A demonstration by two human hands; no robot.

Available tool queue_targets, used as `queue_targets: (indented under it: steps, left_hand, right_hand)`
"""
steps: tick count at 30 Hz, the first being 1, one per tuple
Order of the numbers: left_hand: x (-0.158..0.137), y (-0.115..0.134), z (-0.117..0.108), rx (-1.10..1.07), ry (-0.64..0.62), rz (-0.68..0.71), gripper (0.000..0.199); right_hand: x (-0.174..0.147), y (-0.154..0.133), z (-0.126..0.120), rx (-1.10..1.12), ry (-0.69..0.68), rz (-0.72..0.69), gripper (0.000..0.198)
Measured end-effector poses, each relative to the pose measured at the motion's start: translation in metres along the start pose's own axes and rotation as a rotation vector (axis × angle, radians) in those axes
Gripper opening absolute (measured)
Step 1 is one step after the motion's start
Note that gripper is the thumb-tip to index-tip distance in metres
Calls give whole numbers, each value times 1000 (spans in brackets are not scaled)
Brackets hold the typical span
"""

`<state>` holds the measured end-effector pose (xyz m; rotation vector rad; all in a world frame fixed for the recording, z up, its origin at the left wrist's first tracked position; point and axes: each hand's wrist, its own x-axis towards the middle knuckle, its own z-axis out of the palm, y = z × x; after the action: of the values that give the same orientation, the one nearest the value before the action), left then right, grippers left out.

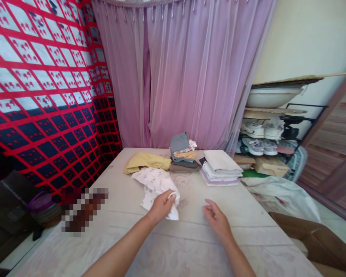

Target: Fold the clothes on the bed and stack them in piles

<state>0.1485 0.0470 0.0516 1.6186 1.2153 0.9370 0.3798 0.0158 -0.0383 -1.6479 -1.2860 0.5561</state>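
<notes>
My left hand (163,206) is closed round the right edge of a white garment with small dark prints (155,184), which lies spread and rumpled on the covered table (187,246). To the right, my right hand (217,218) hovers over the cover with loosely bent fingers, apart from the garment and holding nothing. Just behind the garment is a yellow cloth (145,159), partly under its far edge. A pile of folded grey, brown and orange clothes (180,146) stands at the back. Beside it on the right sits a stack of folded white and lilac clothes (222,165).
Purple curtains (184,77) hang behind the table, and a red-and-blue patterned cloth (46,88) covers the left wall. On the right are a shoe rack (279,111), a plastic bag (282,196) and a cardboard box (311,238). A purple-lidded tub (43,207) stands at left.
</notes>
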Motion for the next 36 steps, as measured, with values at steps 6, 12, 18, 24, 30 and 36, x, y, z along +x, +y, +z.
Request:
queue_targets:
  steps: [6,12,18,24,30,36]
  left_hand:
    - [-19,57,-15,-119,-311,105,28]
    - [-29,80,-57,-169,-382,167,21]
    - [-7,119,-132,38,-285,148,29]
    - [6,166,-186,213,-95,237,30]
    - [27,144,-214,776,119,297,26]
    - [30,120,-211,1169,308,205,32]
  right_hand:
    - [-4,-81,49,-10,-240,-345,60]
    - [24,-112,31,-243,-94,-511,22]
    - [55,-152,-23,-480,290,-608,15]
    - [77,-210,-73,-674,328,-527,19]
    - [83,-197,-96,-883,25,-356,27]
    - [91,-176,-109,-852,63,-252,31]
